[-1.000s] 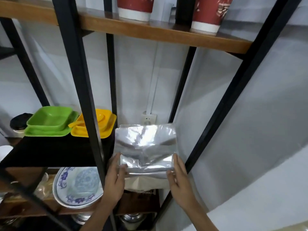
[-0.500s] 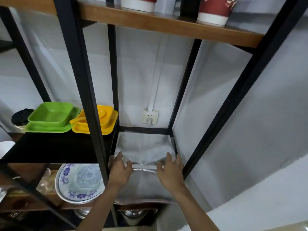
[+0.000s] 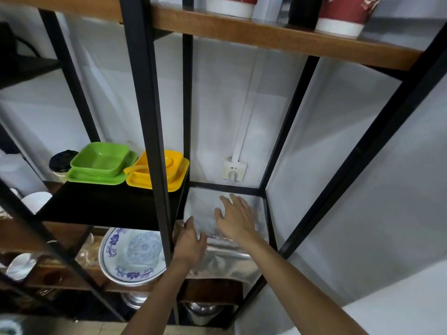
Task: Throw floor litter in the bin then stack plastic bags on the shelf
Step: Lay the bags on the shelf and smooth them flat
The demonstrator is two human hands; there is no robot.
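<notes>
Now laid flat, the plastic bags (image 3: 225, 259) are pressed onto the shelf (image 3: 267, 209) by the open-fingered right hand (image 3: 235, 220); the near edge is touched by the left hand (image 3: 189, 243), nothing gripped. Light, limp, slippery film is best pinched at an edge.

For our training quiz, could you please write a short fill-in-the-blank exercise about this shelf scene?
1. The right hand lies flat on the ____ plastic bags.
2. The dish set right beside the yellow dishes is ____.
3. On the wall behind the bags sits a white ____.
4. The plate below has a ____ pattern.

Missing: silver; green; socket; blue
</notes>
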